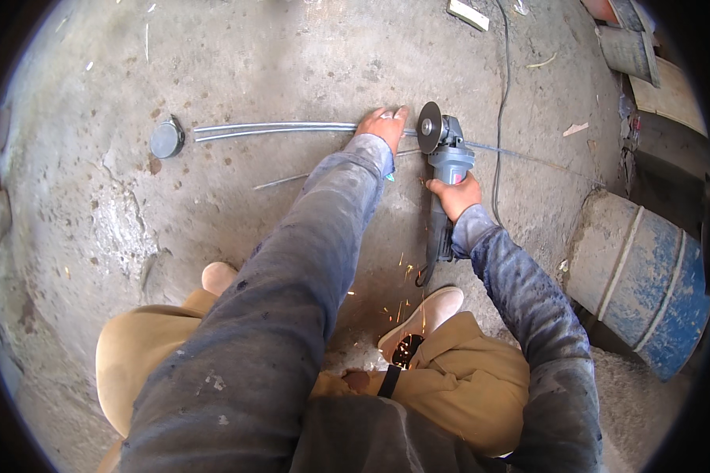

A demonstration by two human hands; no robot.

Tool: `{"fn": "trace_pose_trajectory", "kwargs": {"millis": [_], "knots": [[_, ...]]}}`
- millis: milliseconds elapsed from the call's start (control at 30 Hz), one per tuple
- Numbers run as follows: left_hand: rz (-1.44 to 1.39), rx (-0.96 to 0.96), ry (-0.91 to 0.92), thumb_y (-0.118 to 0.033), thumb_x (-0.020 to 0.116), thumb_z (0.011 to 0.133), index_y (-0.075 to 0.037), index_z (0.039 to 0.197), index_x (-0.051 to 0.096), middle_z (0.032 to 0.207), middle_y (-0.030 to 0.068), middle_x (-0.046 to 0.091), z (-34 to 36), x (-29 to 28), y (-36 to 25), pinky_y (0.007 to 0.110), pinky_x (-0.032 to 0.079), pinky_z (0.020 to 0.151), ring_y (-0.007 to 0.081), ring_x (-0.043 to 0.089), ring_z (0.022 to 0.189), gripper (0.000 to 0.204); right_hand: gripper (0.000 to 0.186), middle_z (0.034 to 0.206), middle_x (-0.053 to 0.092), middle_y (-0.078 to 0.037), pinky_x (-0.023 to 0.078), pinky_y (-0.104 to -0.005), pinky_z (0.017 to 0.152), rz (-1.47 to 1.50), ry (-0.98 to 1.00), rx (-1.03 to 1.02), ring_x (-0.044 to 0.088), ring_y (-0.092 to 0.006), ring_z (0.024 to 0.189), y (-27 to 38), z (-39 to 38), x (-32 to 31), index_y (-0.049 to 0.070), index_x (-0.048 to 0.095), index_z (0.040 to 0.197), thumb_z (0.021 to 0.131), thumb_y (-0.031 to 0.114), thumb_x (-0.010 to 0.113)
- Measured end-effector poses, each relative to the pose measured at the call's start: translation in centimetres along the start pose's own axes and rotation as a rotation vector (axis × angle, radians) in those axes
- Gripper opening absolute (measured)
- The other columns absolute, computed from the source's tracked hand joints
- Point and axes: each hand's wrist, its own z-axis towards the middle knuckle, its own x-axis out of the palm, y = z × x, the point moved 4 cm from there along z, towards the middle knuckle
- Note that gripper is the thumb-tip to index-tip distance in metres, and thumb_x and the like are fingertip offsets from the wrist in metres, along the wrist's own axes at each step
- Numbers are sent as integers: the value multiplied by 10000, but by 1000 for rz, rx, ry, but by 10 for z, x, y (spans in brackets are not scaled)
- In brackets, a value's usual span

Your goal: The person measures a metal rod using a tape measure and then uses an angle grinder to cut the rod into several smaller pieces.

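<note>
My left hand (pixel 382 128) is closed around thin metal rods (pixel 280 128) lying side by side on the concrete floor. Just right of it, the cutting disc (pixel 430 128) of a grey angle grinder (pixel 452 165) stands upright at the rods. My right hand (pixel 457 197) grips the grinder's body, with the thumb across it. Orange sparks (pixel 409 272) fly back toward my shoe. The exact contact between disc and metal is hidden behind the disc. Another thin rod (pixel 282 181) lies nearer me, partly covered by my left forearm.
A round grey case (pixel 166 139), perhaps a tape measure, lies beyond the rods' left end. A black power cord (pixel 503 87) runs along the floor right of the grinder. At the right lies a blue, dusty barrel (pixel 647 284). A pale block (pixel 468 14) is at the far edge.
</note>
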Motion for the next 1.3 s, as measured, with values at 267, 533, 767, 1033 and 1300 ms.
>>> {"fn": "trace_pose_trajectory", "kwargs": {"millis": [267,533,767,1033,1300], "knots": [[306,185,126,-66,498,804,-90,1148,540,1162,62,552,-15,-17,6,377,396,929,236,482,1103,347,482,861,648,-145,496,-344,716,108,-77,-19,625,-234,765,-15,-7,-75,-33,580,943,597,252,759],[497,349,173,-167,395,883,-103,1153,524,1138,34,556,-13,-6,-3,417,413,880,204,501,1083,306,390,795,639,-88,487,-311,627,173,-173,-61,597,-165,673,-38,-53,-153,-12,577,907,627,198,748],[521,197,207,-128,444,841,-88,1091,550,1072,74,570,-12,-6,-10,396,427,863,222,528,1061,274,345,756,616,-66,466,-302,587,356,-231,54,565,-153,624,-93,-65,-158,0,577,900,640,161,736],[482,217,165,-123,475,809,-68,990,590,955,92,604,-13,-4,6,387,449,834,258,569,957,221,381,787,633,-94,474,-304,606,506,-233,67,589,-169,654,-127,-35,-155,-19,581,903,625,178,752],[550,75,-16,-143,487,807,-58,986,585,1027,98,559,-23,2,5,395,445,812,254,519,1031,221,408,802,627,-89,475,-309,618,527,-184,56,589,-163,674,-120,-46,-159,-24,575,926,627,191,751]]}}
